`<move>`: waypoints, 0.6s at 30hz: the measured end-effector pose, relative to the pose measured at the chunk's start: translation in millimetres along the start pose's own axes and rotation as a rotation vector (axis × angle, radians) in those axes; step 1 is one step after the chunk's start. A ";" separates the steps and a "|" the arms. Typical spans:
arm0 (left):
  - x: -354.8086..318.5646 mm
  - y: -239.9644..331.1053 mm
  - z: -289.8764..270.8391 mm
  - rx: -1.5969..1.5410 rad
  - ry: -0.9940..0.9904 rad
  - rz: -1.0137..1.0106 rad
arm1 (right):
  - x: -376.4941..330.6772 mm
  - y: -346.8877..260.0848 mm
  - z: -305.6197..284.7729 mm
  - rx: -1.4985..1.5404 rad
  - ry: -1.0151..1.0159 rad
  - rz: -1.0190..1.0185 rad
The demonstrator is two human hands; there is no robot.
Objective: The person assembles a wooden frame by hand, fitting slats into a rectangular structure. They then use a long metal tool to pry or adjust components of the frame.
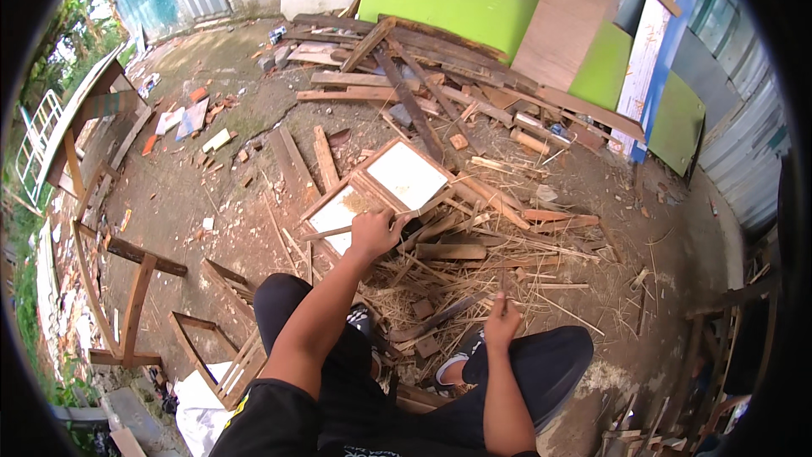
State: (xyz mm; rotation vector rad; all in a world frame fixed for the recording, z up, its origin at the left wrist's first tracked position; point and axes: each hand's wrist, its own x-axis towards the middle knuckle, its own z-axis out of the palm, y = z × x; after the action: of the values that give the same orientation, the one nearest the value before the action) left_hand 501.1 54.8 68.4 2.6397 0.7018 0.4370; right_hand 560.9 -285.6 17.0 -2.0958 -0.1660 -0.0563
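Note:
My left hand [375,233] is closed round a thin wooden strip [431,204], which slants up to the right across the front of a framed panel. That panel, a wooden frame [362,176] with two white fields, lies on the ground with some sawdust on it. Lower right, by my bent knee, my right hand [503,322] is closed too. Something narrow and brownish sticks up from its fingers; its kind cannot be made out. Between my feet and the panel spreads a litter of split sticks and shavings [541,264], with a dark curved piece [440,318] near my right hand.
Planks and beams [397,76] are heaped at the back, before a lime-green board [448,2] and a tall brown board [565,21]. Broken wooden frames [139,305] stand at the left. A white sack [199,410] lies lower left. Corrugated metal sheeting [753,152] borders the right.

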 end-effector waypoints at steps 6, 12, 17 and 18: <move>-4.8 53.2 -70.6 -0.087 0.102 0.330 | -8.5 32.7 42.6 -0.165 -0.137 0.152; -16.6 89.7 -107.5 -0.042 0.278 0.561 | 5.4 47.4 43.1 -0.152 -0.478 -0.052; -38.4 99.8 -105.6 -0.063 0.392 0.568 | 10.9 -107.0 -21.1 0.158 0.209 -0.552; -40.5 105.7 -102.4 -0.061 0.307 0.520 | 14.0 -126.2 -42.6 0.103 0.309 -0.598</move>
State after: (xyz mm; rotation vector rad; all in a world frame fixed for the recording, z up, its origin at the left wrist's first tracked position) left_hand 471.5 -23.7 195.8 2.7018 0.0616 1.0041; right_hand 558.0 -258.2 148.0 -1.8425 -0.5874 -0.7087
